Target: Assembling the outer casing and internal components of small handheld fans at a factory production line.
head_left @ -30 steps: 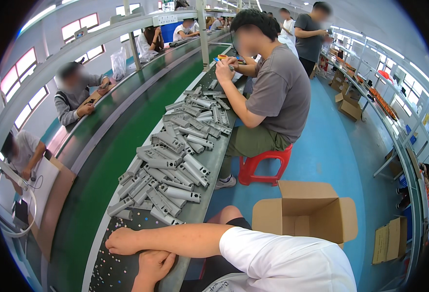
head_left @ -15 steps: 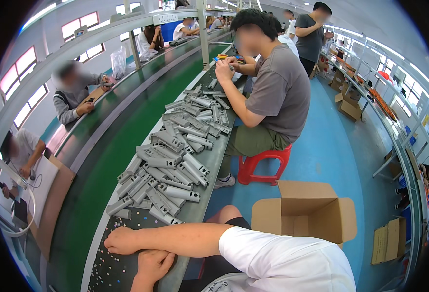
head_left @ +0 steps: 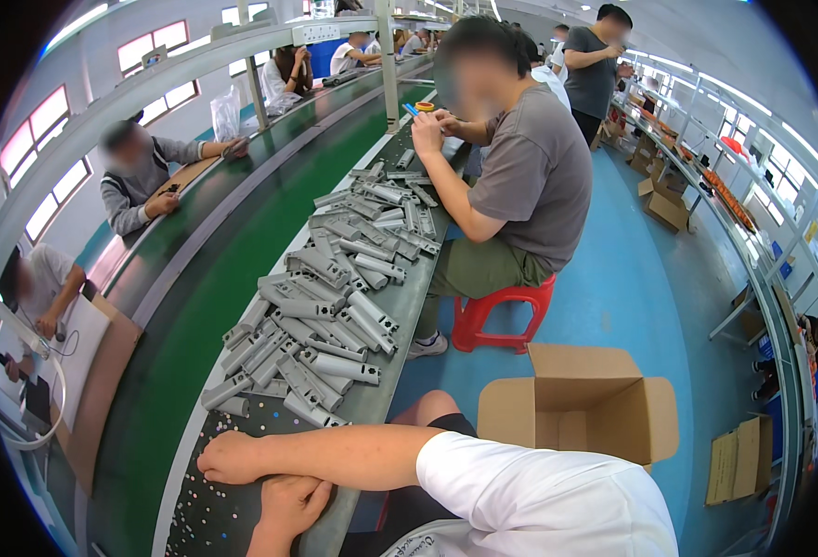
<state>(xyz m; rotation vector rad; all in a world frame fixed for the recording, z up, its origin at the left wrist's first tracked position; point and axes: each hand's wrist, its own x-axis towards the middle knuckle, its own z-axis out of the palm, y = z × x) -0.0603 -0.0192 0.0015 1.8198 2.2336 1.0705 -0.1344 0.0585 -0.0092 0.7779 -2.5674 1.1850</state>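
Observation:
My right hand lies loosely curled on the dark bench strip, beyond the near end of a heap of grey parts. Its forearm crosses from the right, out of a white sleeve. Just below that forearm is my left hand, fingers folded and thumb toward the bench's edge, nearly touching the right forearm. Nothing shows in either hand, though both palms are hidden. Small pale and coloured dots speckle the strip around them. The heap of grey trough-shaped housings stretches away along the bench.
A green conveyor belt runs left of the bench. On a red stool sits a co-worker handling a small blue item. An open cardboard box stands right of my legs. Across the belt, another person holds a dark part.
My hands and the grey housings stay put. The person across the belt has stretched one arm out over it with a part. The seated co-worker's head and hands shifted slightly.

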